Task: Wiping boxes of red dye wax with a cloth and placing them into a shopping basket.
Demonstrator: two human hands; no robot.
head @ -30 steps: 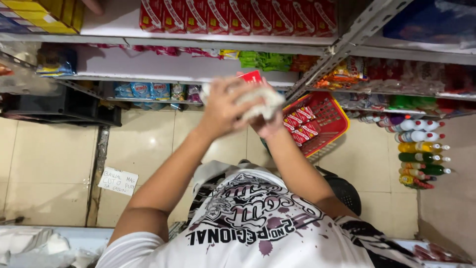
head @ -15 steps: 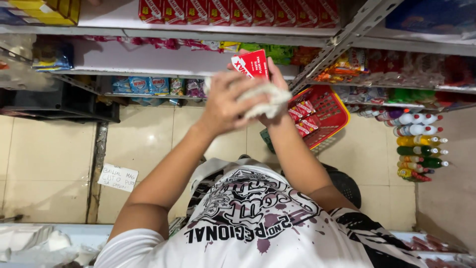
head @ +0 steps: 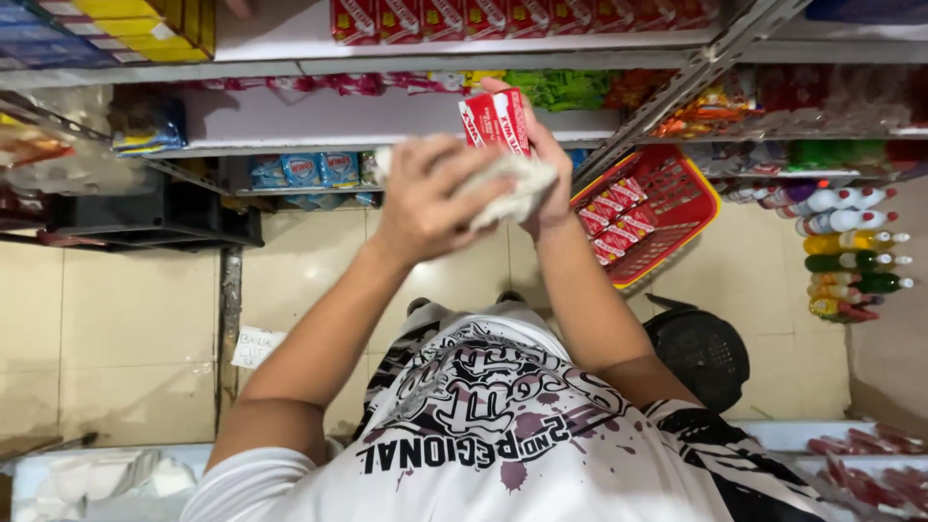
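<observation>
Holding a red box (head: 498,118) upright in front of the shelves (head: 387,111), the right hand (head: 541,169) has its fingers wrapped round the box's back and lower part, thumb side hidden behind the cloth. The box's top end sticks up above the fingers, level with the edge of the middle shelf. The left hand (head: 425,198) is curled closed on a whitish cloth (head: 512,184), which is pressed against the lower front of the box; the cloth bunches out between the knuckles and the right palm. Both hands touch each other through the cloth, raised at chest height above a white printed shirt (head: 493,425).

Just right of the forearms, on the tiled floor (head: 126,329), a red basket (head: 677,193) leans against the shelving and holds a row of similar red boxes (head: 614,227). More red boxes line the top shelf (head: 503,17). Yellow packs (head: 145,19) sit at the upper left, blue packets (head: 309,169) on a low shelf behind the left wrist. Bottles (head: 851,261) with coloured caps lie in a row at the far right. A black stool (head: 701,353) stands beside the right elbow, and a paper note (head: 256,346) lies on the floor near the left arm.
</observation>
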